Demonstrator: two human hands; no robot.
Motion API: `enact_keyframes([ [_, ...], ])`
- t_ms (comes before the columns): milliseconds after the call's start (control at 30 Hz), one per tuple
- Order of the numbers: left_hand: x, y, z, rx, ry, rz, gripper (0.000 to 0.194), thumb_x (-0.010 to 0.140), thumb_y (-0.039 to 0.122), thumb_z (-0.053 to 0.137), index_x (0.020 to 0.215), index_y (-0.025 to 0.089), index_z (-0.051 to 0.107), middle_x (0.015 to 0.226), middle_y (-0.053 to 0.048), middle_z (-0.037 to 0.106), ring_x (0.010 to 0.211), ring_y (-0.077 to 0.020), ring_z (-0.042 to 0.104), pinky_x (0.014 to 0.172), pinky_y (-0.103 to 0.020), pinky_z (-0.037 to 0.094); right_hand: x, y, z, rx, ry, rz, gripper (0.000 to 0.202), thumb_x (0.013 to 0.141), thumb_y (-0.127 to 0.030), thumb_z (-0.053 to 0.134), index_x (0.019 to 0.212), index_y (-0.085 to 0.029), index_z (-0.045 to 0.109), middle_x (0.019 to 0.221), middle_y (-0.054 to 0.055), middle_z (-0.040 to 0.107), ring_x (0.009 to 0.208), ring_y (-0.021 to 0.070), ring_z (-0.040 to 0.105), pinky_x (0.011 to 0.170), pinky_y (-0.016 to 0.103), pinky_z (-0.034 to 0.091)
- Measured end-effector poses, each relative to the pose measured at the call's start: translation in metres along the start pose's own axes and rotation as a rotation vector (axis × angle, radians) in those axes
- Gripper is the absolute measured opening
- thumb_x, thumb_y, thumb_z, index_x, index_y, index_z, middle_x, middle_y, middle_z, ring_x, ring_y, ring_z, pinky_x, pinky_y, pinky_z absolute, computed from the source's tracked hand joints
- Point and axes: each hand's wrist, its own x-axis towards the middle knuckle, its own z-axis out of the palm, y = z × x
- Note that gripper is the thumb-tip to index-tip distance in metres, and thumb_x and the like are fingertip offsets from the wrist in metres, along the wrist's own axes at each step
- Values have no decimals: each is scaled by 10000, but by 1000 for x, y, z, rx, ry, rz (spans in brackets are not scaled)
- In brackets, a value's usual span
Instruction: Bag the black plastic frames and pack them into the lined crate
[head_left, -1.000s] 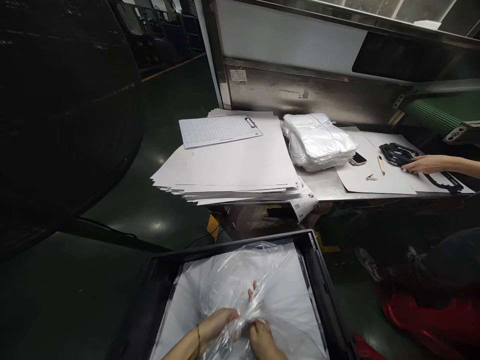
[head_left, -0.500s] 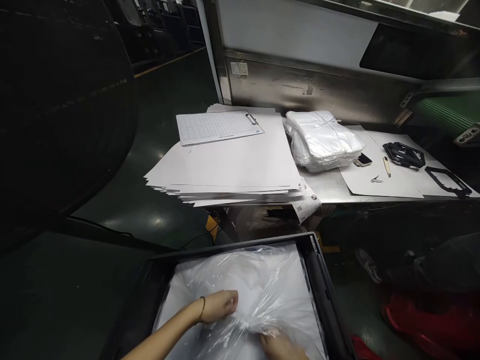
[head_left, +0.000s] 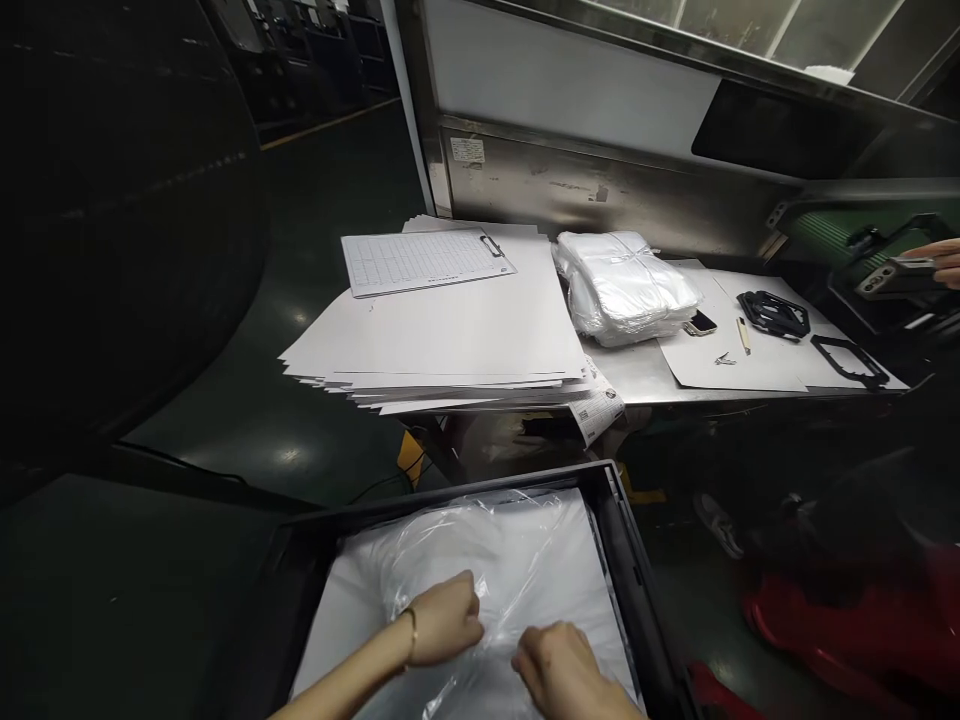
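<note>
Dim factory floor, black crate (head_left: pixel 630 560) low in view. Clear plastic bag (head_left: pixel 480 560) lies inside on white sheet; left hand (head_left: pixel 442 622) now fisted on its film, right hand (head_left: pixel 559 665) pressing flat beside, no longer bunching. Paper stack (head_left: pixel 442 330) beyond.

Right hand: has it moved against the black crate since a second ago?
Yes. The right hand has drawn back from the crate's middle toward its near right corner, fingers curled on the clear plastic bag inside the black crate.
</note>
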Motion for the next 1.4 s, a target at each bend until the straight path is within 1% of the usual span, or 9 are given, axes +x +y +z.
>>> enact_keyframes([
  [233, -9, -16, 23, -566, -110, 47, 595, 639, 554, 384, 1080, 160, 444, 845, -30, 445, 480, -77, 263, 432, -242, 250, 21, -17, -19, 278, -7, -28, 130, 699, -160, 443, 758, -133, 555, 551, 6, 596, 501, 105, 559, 485, 172, 394],
  [367, -4, -7, 36, -351, -74, 159, 109, 560, 201, 575, 659, 157, 564, 580, 34, 390, 535, -108, 322, 541, -262, 257, 23, -38, -15, 343, -50, -81, 158, 728, -192, 444, 797, -136, 574, 557, -4, 601, 449, 94, 522, 436, 171, 376],
  [467, -2, 1, 32, -251, -62, 226, 249, 659, 240, 502, 438, 161, 420, 489, 29, 355, 531, -120, 319, 553, -287, 205, 25, -41, -25, 335, 9, -121, 259, 784, -171, 357, 928, -155, 572, 744, 34, 634, 620, 119, 570, 586, 219, 439],
  [567, -4, -6, 26, -327, -151, 179, 208, 635, 350, 573, 587, 148, 577, 489, 30, 422, 448, -104, 350, 485, -271, 204, 27, -27, -28, 298, 68, -133, 271, 687, -94, 471, 914, -173, 596, 985, 59, 588, 941, 174, 514, 831, 278, 378],
  [667, -9, -24, 32, -518, -151, 64, 420, 617, 477, 557, 864, 139, 593, 738, -44, 580, 415, -91, 419, 404, -238, 196, 24, -10, -7, 299, 43, -48, 143, 637, -74, 493, 680, -132, 616, 763, 66, 613, 808, 200, 557, 768, 311, 406],
  [833, -13, -41, 57, -672, 34, -77, 411, 597, 412, 537, 875, 111, 506, 569, 35, 378, 487, -77, 293, 432, -207, 170, 5, -3, 47, 474, -59, 179, 224, 731, -124, 356, 817, -67, 555, 511, 22, 534, 455, 142, 553, 413, 217, 411],
  [1000, -8, -30, 62, -330, 209, 32, 171, 583, 138, 432, 743, 123, 491, 651, -3, 469, 578, -122, 422, 572, -251, 349, 13, 2, 37, 513, 7, 129, 205, 736, -146, 375, 759, -92, 572, 646, 73, 604, 571, 157, 592, 532, 261, 461],
  [1133, -6, -19, 52, 141, 318, 174, 434, 657, -30, 274, 982, 127, 514, 865, -98, 542, 819, -225, 496, 720, -348, 367, 39, 3, 17, 446, 120, -47, 285, 735, -96, 369, 893, -162, 596, 971, 62, 598, 920, 147, 541, 804, 251, 403],
  [1400, 55, -37, 51, 651, 345, 206, 312, 771, -1, 291, 900, 89, 561, 914, -126, 526, 828, -232, 515, 638, -352, 440, 65, 16, 34, 302, 73, 52, 310, 815, -166, 361, 1096, -140, 487, 786, 48, 607, 696, 147, 566, 671, 299, 438],
])
